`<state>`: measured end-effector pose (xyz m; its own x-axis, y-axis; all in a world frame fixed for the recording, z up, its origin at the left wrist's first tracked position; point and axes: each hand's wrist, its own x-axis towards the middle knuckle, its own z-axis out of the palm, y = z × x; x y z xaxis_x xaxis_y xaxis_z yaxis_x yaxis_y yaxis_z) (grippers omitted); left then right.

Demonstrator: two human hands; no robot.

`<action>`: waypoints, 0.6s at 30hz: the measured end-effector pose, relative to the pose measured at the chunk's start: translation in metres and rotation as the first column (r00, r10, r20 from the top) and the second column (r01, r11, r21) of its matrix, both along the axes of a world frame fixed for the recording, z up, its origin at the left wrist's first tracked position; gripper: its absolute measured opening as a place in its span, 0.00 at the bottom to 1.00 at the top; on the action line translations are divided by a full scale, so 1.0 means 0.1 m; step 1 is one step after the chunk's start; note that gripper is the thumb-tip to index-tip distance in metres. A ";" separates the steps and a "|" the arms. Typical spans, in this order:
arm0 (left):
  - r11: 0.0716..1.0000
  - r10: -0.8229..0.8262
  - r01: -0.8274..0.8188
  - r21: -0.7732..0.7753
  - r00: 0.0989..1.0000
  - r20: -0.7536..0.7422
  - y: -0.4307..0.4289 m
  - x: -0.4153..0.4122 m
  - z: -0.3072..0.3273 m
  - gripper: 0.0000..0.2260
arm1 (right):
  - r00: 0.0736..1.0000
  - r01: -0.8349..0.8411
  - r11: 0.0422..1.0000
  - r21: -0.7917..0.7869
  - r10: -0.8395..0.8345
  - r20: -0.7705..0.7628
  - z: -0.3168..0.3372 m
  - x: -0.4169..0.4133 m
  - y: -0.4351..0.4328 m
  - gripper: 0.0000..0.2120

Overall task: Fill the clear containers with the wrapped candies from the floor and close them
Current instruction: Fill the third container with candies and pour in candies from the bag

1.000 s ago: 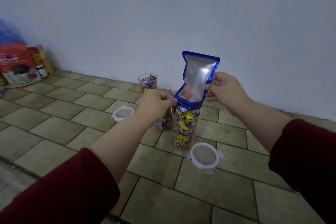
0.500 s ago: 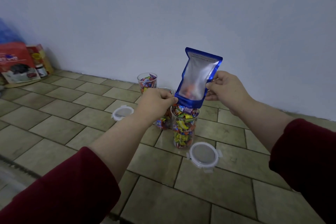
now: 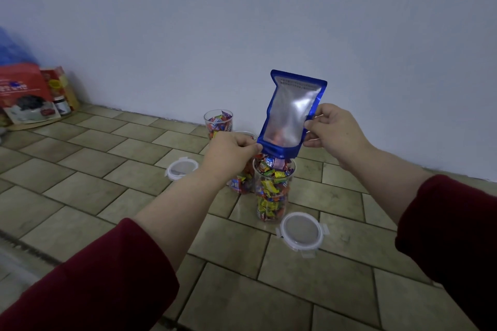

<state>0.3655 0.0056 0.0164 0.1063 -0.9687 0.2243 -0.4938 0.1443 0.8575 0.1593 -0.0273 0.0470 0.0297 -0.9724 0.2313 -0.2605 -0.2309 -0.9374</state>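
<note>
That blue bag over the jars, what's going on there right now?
A person is tipping a blue pouch mouth-down over the nearest clear container, which is heaped with wrapped candies. The left hand pinches the pouch's lower corner and the right hand grips its side. A few candies remain inside. Two more containers stand behind it, uncovered, and two lids lie on the tiled floor.

The left hand (image 3: 231,152) hides most of the middle container (image 3: 243,183) (possibly candy-filled).
</note>
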 end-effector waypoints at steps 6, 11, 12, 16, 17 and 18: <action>1.000 -0.014 0.014 0.001 1.000 -0.013 0.00 0.04 0.06 0.06 | 1.000 0.005 1.000 -0.014 -0.005 0.010 0.03 -0.04 -0.01 0.08; 1.000 -0.006 0.006 -0.001 1.000 -0.006 0.00 0.04 0.07 0.07 | 1.000 0.005 0.999 -0.037 -0.005 0.006 0.04 -0.04 -0.01 0.09; 1.000 -0.008 0.008 0.002 1.000 -0.001 0.00 0.04 0.08 0.07 | 1.000 0.000 0.999 -0.033 0.001 0.009 0.03 -0.03 -0.01 0.09; 1.000 -0.016 0.016 0.011 1.000 -0.003 -0.02 0.03 0.03 0.06 | 1.000 -0.018 1.000 -0.012 0.019 0.019 -0.02 0.00 0.00 0.07; 1.000 -0.014 0.014 0.011 1.000 -0.003 -0.03 0.03 0.01 0.06 | 1.000 -0.019 1.000 -0.005 0.019 0.022 -0.04 0.00 0.01 0.06; 1.000 -0.013 0.013 0.014 1.000 0.002 -0.03 0.03 -0.01 0.06 | 1.000 -0.018 1.000 0.001 0.018 0.025 -0.06 0.01 0.01 0.05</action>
<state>0.3683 0.0023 0.0153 0.0936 -0.9730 0.2111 -0.4938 0.1387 0.8584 0.1605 -0.0266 0.0412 0.0415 -0.9721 0.2308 -0.2332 -0.2341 -0.9438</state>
